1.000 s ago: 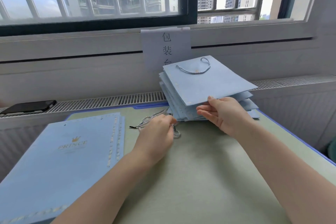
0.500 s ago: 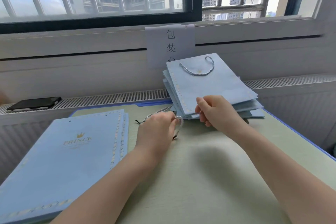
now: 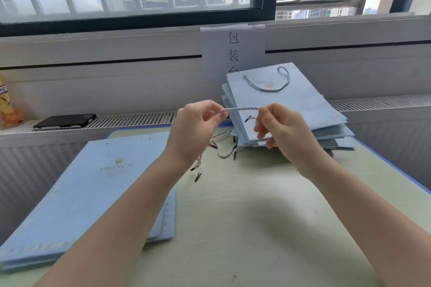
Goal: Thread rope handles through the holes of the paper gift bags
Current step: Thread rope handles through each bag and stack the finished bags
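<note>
A grey-white twisted rope [image 3: 241, 109] is stretched level between my two hands, above the table. My left hand [image 3: 193, 130] pinches its left end and my right hand [image 3: 282, 128] pinches its right end, whose black tip curls down by the fingers. Several loose ropes [image 3: 222, 149] with black tips lie on the table below my hands. A stack of flat light-blue gift bags [image 3: 81, 193] printed PRINCE lies at the left. Another stack of blue bags [image 3: 300, 109] leans at the back right, the top one with a rope handle [image 3: 268, 86] threaded through it.
A green table [image 3: 245, 228] with a blue edge runs to the wall under the window. A black phone [image 3: 65, 120] lies on the radiator grille at the left, near a yellow packet [image 3: 7, 102]. A paper sign [image 3: 233, 51] hangs on the wall.
My left hand has lifted a rope off the table. My right hand has let go of the bag stack and taken the rope's other end, so the rope now spans both hands.
</note>
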